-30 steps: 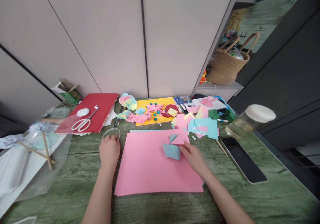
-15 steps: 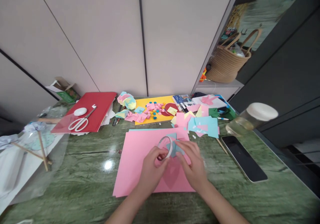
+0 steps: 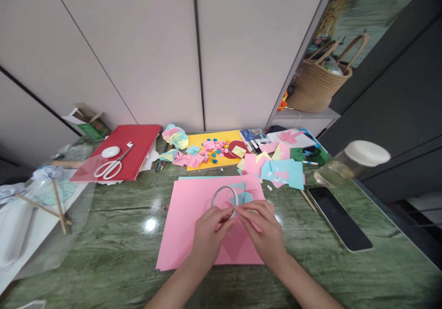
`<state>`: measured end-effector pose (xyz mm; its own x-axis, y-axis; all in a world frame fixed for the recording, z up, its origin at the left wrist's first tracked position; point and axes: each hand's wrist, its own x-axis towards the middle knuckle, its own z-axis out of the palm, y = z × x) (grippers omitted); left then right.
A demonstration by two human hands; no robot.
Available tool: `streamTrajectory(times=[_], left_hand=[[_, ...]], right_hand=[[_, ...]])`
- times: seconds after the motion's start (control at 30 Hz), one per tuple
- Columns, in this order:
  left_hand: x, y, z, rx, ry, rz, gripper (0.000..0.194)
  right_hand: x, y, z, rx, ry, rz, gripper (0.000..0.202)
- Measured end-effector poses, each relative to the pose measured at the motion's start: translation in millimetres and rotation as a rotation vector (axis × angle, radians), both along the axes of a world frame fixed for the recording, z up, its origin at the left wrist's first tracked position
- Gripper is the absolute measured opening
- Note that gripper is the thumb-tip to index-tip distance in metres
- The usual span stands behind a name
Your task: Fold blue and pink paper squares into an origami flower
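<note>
A large pink paper sheet (image 3: 186,221) lies on the green marble table (image 3: 103,253). Above its middle my left hand (image 3: 209,237) holds a thin clear tape ring (image 3: 223,196) upright by its lower edge. My right hand (image 3: 264,233) meets it there, with fingertips pinched at the ring's lower right, on the tape end as far as I can tell. A folded blue and pink paper piece (image 3: 243,194) lies on the sheet just behind the ring, partly hidden by it.
White scissors (image 3: 110,166) rest on a red folder (image 3: 127,150) at back left. A yellow sheet (image 3: 207,141) with small beads and scattered paper scraps (image 3: 283,171) lie behind. A phone (image 3: 340,217) and a lidded jar (image 3: 352,161) sit right. Sticks (image 3: 57,198) lie left.
My left hand picked the tape ring up from the table at the left and carried it to the middle. My right hand left the folded paper and joined it at the ring.
</note>
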<state>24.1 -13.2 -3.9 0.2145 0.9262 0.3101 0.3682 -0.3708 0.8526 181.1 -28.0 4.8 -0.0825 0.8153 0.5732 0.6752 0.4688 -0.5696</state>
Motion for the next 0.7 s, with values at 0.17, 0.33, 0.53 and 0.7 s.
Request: streamTrajectory(times=[0.17,0.33,0.53,0.7], left_hand=[[-2.6,3.1,-2.9,0.109,0.069,0.039,0.021],[-1.8,4.1,-7.1,0.235,0.19,0.046,0.022],[-1.2,3.2,-9.7,0.342,0.272,0.065,0.021],[-1.7,4.4,-12.8,0.409,0.344,0.083,0.024]], right_hand=[[-3.8,-0.4,2.2,-0.125,0.1,0.034,0.016],[-6.3,-1.3,0.7,-0.18,0.161,-0.063,0.011],[0.0,1.0,-5.4,0.041,-0.108,-0.072,0.028],[1.4,1.0,-5.6,0.134,-0.289,-0.12,0.024]])
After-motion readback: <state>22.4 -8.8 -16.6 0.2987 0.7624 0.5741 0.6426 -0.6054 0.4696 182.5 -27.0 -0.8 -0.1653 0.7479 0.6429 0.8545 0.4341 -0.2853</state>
